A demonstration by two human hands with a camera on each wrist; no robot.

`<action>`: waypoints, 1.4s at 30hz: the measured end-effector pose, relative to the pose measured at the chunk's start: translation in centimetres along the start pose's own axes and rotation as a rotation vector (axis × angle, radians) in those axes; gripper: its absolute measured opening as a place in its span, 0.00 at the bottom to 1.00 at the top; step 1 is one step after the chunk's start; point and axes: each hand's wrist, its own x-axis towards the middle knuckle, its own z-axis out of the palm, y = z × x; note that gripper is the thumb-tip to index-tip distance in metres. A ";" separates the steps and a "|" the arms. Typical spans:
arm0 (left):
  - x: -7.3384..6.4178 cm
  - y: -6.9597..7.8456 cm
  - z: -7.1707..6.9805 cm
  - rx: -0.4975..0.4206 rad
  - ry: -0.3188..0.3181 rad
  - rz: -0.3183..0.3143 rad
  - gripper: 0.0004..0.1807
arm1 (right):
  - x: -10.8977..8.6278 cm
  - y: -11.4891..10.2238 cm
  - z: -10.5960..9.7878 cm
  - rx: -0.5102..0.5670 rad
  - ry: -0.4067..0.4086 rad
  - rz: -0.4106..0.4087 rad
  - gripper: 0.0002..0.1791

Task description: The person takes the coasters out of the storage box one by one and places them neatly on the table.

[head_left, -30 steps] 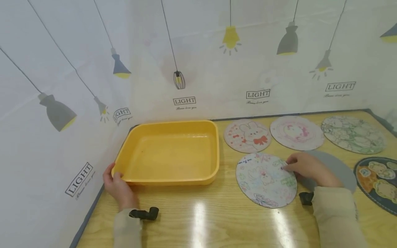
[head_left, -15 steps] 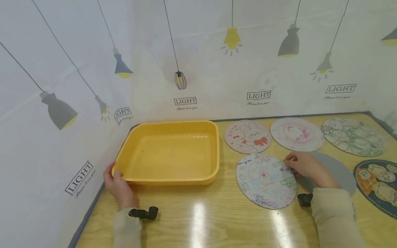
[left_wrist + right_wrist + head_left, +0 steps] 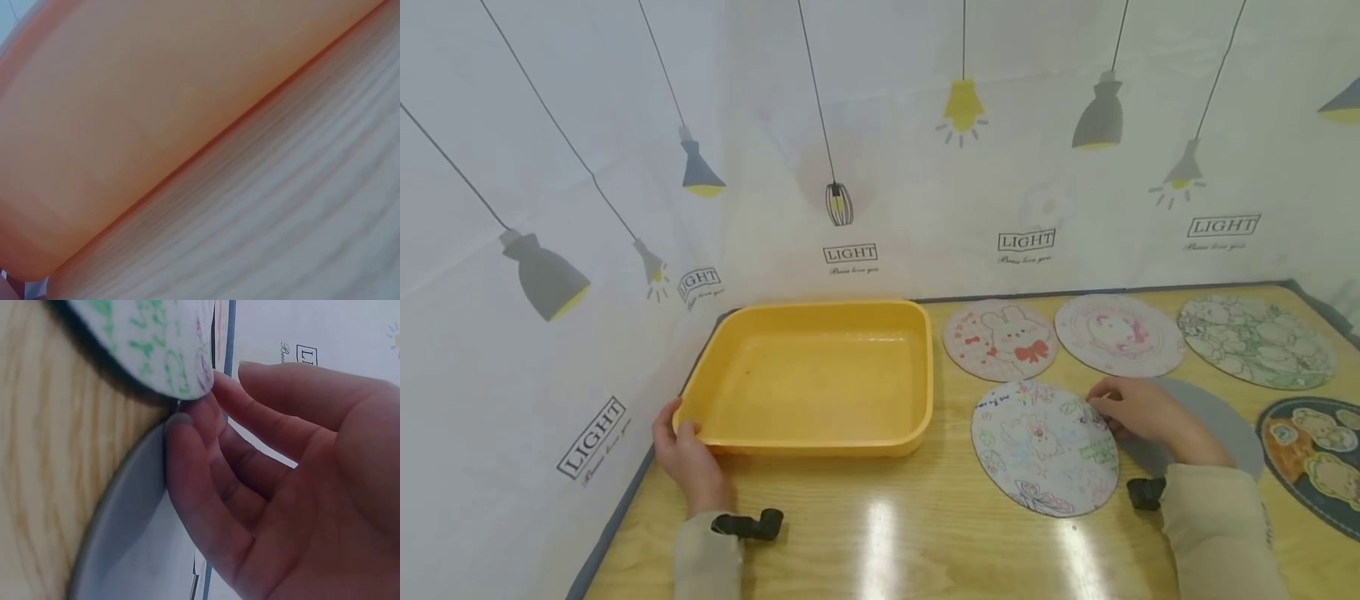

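A yellow plastic tray (image 3: 820, 387) stands at the left of the table, with nothing in it. At its front left corner my left hand (image 3: 691, 462) grips the rim, thumb over the edge and fingers outside. To the right lies a round white mat (image 3: 1041, 454) covered in coloured doodles. My right hand (image 3: 1153, 417) is at this mat's upper right edge, above a plain grey round mat (image 3: 1217, 425). In the right wrist view the thumb (image 3: 281, 387) is apart from the doodled mat, while the loosely bent fingertips touch or nearly touch its edge.
Along the back lie a rabbit mat (image 3: 1000, 340), a pink-patterned mat (image 3: 1120, 335) and a green-patterned mat (image 3: 1255, 342). A dark mat with cartoon food (image 3: 1318, 467) is at the far right. White curtains (image 3: 910, 167) printed with lamps border the table (image 3: 925, 525).
The right fingers, earlier on the doodled mat's edge, have drawn back slightly from its top. The left hand stays on the tray. The head view has tilted a little.
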 end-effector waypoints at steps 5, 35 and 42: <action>-0.2 -0.3 0.0 0.002 -0.007 -0.008 0.23 | -0.3 0.8 0.1 0.047 -0.007 -0.009 0.16; -0.3 0.2 0.4 -0.080 0.007 -0.030 0.23 | 0.4 0.5 -0.6 -0.105 0.016 -0.092 0.17; -0.5 0.0 0.2 -0.087 -0.002 -0.019 0.23 | 0.1 0.4 -0.3 -0.086 0.013 -0.094 0.16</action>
